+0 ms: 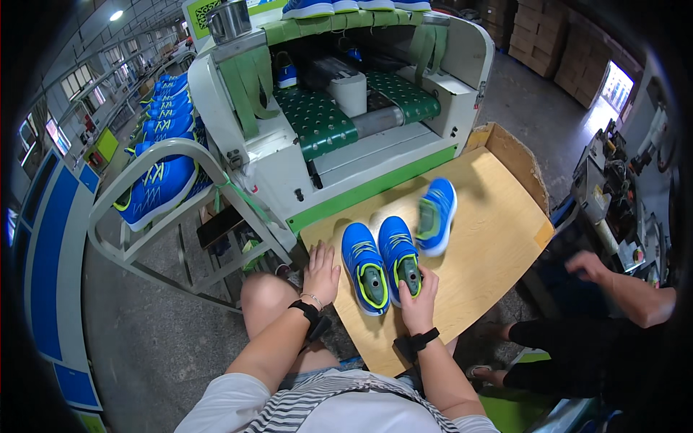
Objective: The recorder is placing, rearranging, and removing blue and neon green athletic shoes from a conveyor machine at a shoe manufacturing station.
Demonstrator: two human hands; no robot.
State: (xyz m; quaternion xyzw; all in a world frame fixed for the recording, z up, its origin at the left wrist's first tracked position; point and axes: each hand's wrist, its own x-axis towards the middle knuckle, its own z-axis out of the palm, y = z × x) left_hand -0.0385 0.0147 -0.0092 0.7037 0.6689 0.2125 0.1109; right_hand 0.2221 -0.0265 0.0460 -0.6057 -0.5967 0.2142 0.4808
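Observation:
Two blue sneakers with lime-green trim stand side by side on a wooden tabletop (491, 209), toes away from me: a left sneaker (359, 245) and a middle sneaker (394, 237). Dark green shoe lasts fill both openings. My right hand (421, 299) grips the middle sneaker at its heel, thumb and fingers around the collar. Flat on the board's left edge, fingers outstretched, my left hand (323, 274) lies beside the left sneaker and holds nothing. A third blue sneaker (443, 202), blurred and tilted, is just to the right; whether it touches the board I cannot tell.
Beyond the board stands a white and green machine with a perforated green conveyor belt (317, 119); a sneaker (286, 72) is inside. More sneakers line a metal rack (162, 162) at left. A co-worker's arm (621, 285) reaches in at right. A cardboard box (516, 148) borders the board.

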